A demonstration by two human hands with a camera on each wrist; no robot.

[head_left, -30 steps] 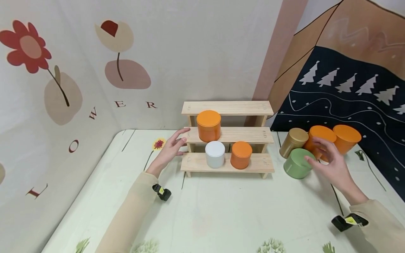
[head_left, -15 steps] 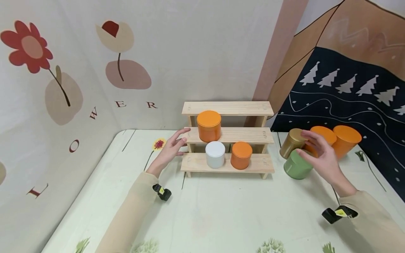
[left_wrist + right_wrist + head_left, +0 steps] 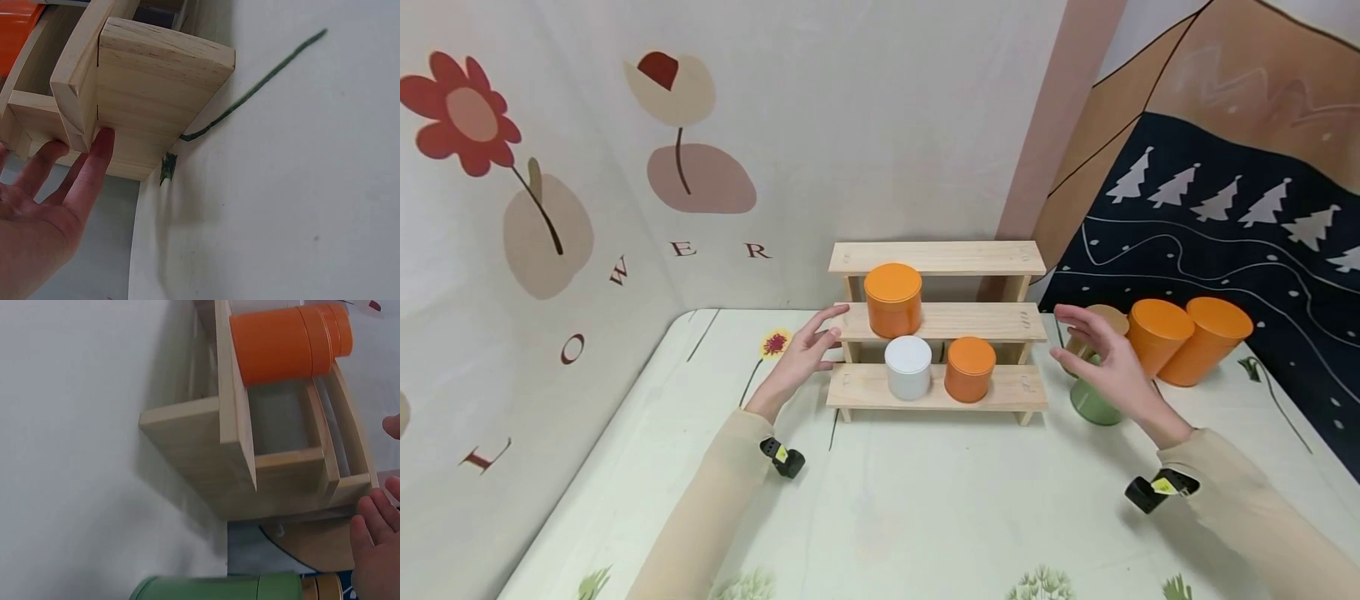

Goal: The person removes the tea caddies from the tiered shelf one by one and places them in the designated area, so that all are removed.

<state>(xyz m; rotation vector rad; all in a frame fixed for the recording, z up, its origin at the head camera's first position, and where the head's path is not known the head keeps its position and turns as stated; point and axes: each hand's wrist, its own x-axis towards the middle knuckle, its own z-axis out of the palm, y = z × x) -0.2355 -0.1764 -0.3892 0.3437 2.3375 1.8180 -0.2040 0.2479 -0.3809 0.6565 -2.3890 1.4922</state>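
A three-tier wooden display stand [image 3: 940,257] stands near the back wall. On its middle tier sits a large orange lidded canister [image 3: 893,308]; the lowest tier bears a white canister [image 3: 908,373] and a smaller orange canister [image 3: 970,373]. My left hand [image 3: 793,367] is at the stand's left end, and in the left wrist view its fingertips [image 3: 105,140] touch the wooden side. Holding nothing, my right hand [image 3: 1108,371] hovers right of the stand, fingers extended and thumb apart. It partly hides a green canister [image 3: 1096,407] and a gold canister [image 3: 1112,318].
Two more orange canisters, one nearer [image 3: 1159,329] and one farther right [image 3: 1206,342], stand behind the right hand. A pale printed cloth [image 3: 925,500] covers the table. Printed fabric [image 3: 880,125] hangs behind, with a dark tree-patterned piece [image 3: 1225,242] at right.
My right hand has moved left from above the orange and green canisters toward the stand's right end. The left hand has stayed at the stand's left end, and the canisters have not moved.
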